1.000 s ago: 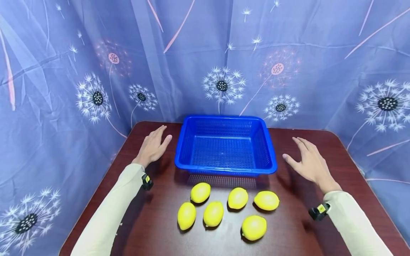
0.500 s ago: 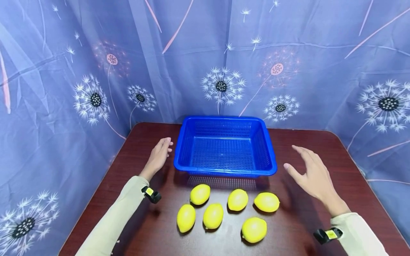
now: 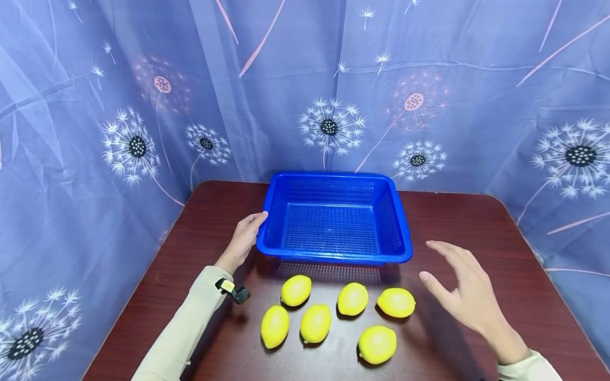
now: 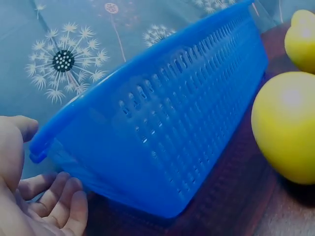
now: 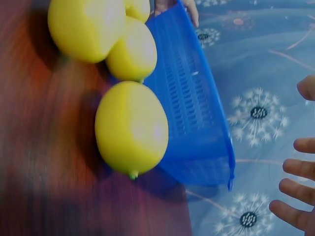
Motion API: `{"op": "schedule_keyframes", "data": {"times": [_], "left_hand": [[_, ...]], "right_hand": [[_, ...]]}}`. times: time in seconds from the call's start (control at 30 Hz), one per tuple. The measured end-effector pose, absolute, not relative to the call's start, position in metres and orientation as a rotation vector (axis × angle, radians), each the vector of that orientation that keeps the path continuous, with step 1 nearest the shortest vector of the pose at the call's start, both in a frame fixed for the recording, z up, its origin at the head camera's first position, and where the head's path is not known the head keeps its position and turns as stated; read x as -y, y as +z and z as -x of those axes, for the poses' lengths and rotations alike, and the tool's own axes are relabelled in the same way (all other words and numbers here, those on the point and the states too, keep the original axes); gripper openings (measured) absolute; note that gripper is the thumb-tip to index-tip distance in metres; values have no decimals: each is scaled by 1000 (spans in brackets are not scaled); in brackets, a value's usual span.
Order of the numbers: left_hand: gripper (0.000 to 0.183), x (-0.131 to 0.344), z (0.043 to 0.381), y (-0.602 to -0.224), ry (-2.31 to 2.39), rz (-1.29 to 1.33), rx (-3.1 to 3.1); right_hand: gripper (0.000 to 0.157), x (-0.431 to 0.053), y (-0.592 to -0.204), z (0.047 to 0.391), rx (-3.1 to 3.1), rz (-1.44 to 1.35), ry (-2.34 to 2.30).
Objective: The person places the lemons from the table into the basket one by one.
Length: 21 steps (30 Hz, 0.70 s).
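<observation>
A blue plastic basket (image 3: 331, 256) with slotted walls stands at the back middle of the table, with nothing inside it. My left hand (image 3: 242, 239) is at its left side, thumb at the rim and fingers curled below it against the outer wall. In the left wrist view, the left hand (image 4: 37, 196) holds the rim (image 4: 74, 105) between thumb and fingers. My right hand (image 3: 469, 293) hovers right of the basket, fingers spread and holding nothing. Several yellow lemons lie in front of the basket, among them one lemon (image 3: 396, 302) nearest the right hand and another lemon (image 3: 296, 290) nearest the left.
The dark red-brown table (image 3: 429, 222) has rounded back corners. A blue curtain (image 3: 267, 106) printed with dandelions hangs behind it and along both sides. More lemons, such as a front one (image 3: 377, 345), lie loose between my forearms.
My left hand has moved right and towards me onto the basket's left rim, its fingers curling in. My right hand has drawn back towards me. The basket and lemons stay put.
</observation>
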State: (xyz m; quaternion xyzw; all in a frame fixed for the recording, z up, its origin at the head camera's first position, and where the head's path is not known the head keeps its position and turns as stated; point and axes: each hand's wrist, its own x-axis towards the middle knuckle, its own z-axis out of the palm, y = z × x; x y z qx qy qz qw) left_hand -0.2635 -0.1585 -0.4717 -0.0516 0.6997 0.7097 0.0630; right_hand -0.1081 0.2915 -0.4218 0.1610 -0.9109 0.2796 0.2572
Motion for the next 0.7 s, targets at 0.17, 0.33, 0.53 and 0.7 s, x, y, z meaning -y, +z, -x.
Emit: {"op": "schedule_keyframes", "data": {"times": [0.17, 0.33, 0.53, 0.7], "left_hand": [[37, 155, 264, -473, 2241, 199, -1944], [21, 159, 266, -473, 2299, 204, -1780], [14, 162, 268, -472, 2310, 237, -1701], [13, 163, 270, -471, 2317, 284, -1684]], "right_hand": [[68, -283, -419, 99, 2453, -493, 772], [68, -276, -426, 90, 2498, -512, 757], [71, -269, -448, 80, 2610, -479, 679], [72, -265, -462, 75, 2630, -500, 676]]}}
